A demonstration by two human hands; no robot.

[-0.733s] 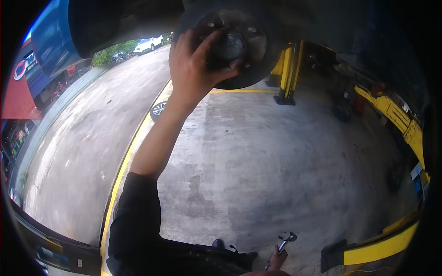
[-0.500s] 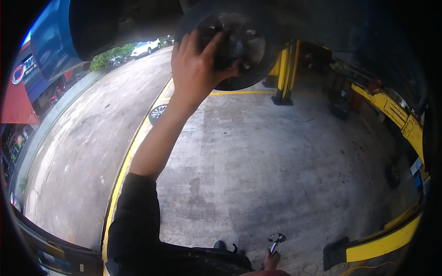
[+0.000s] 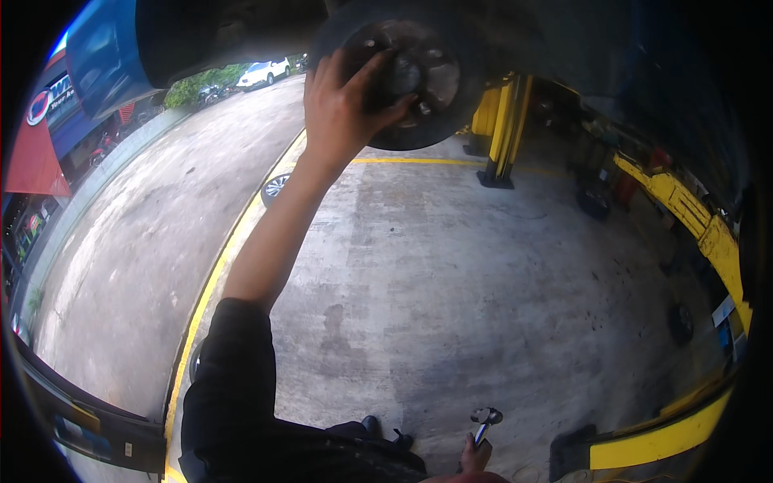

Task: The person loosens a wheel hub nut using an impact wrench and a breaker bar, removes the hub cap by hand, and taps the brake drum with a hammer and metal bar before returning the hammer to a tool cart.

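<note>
My left hand (image 3: 342, 109) is raised against a dark wheel (image 3: 439, 84) under a lifted vehicle (image 3: 233, 32). Its thumb and index finger are spread across the front of the wheel, by the centre hub; the other fingers lie toward the left side, their tips hard to make out. Low in the picture, my right hand (image 3: 475, 457) is closed round the handle of a hammer (image 3: 486, 416). The hammer stands head up, well below the wheel, touching nothing else that I can see.
A yellow lift post (image 3: 507, 133) stands beyond the wheel, and yellow lift arms (image 3: 660, 443) reach in at the right. Loose tyres (image 3: 594, 203) lie on the concrete floor (image 3: 451, 266). An alloy wheel (image 3: 274, 188) rests by the yellow line. A white car (image 3: 264, 74) is parked outside.
The view has shifted slightly. My left hand stays on the wheel with its fingers spread much as before, and the hammer remains low in my right hand.
</note>
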